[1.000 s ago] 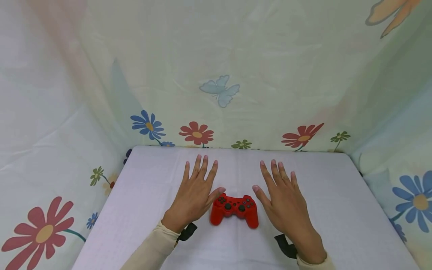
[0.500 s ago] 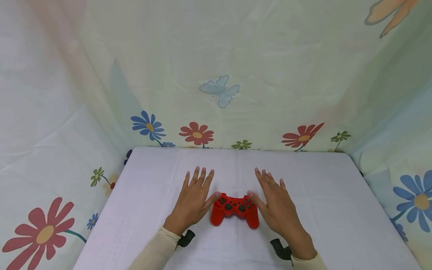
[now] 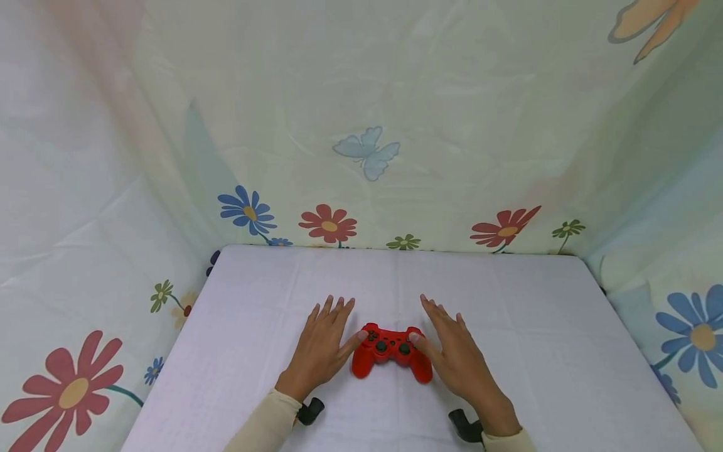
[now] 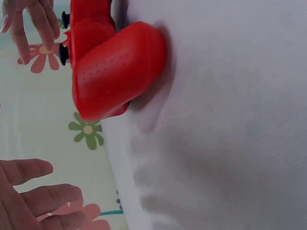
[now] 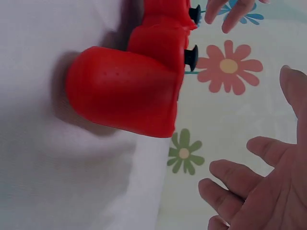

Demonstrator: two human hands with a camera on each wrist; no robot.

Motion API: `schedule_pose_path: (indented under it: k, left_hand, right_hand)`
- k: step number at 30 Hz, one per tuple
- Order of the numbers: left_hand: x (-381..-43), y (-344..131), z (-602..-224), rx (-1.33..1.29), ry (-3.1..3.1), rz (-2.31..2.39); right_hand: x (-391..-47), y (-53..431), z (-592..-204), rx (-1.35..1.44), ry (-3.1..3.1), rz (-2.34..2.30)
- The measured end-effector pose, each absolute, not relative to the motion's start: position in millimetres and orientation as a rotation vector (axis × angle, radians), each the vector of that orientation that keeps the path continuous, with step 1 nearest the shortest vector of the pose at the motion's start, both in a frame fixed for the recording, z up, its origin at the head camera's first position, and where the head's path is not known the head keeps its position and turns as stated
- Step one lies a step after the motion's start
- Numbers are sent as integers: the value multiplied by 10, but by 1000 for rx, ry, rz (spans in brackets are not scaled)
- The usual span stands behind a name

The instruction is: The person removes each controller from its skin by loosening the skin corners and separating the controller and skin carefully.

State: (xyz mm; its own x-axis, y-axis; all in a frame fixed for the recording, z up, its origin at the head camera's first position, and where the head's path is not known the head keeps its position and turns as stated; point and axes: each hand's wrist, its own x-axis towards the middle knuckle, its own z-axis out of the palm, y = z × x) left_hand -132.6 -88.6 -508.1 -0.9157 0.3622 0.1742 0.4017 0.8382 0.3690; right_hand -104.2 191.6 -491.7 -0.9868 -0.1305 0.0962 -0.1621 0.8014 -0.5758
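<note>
A red game controller (image 3: 392,353) with black thumbsticks lies on the white cloth between my two hands, its grips pointing toward me. My left hand (image 3: 319,348) hovers at its left side, fingers spread and straight, the thumb overlapping the controller's left edge in the head view. On the other side my right hand (image 3: 456,358) is held the same way, its thumb over the right button area in that view. Both wrist views show a gap between the fingers and the controller (image 4: 120,67). Neither hand holds anything; in the right wrist view the controller (image 5: 124,91) rests on the cloth.
The table (image 3: 542,326) is covered in white cloth. Behind it and at both sides hangs a pale curtain (image 3: 452,125) printed with flowers and a butterfly. A black wrist mount (image 3: 310,412) sits on the left wrist, another mount (image 3: 466,427) on the right.
Both hands have come down and drawn back toward me, and the right hand has shifted left, closing in on the controller. The controller has stayed where it was.
</note>
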Motion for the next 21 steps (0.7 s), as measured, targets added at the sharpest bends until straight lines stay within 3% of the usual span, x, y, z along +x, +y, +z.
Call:
schedule_pose_path:
  k: [21]
  left_hand:
    - [-1242,-862,-5404,-619,-2878,-850]
  right_hand:
    - [-951,1925,-5239,323,-2987,1014]
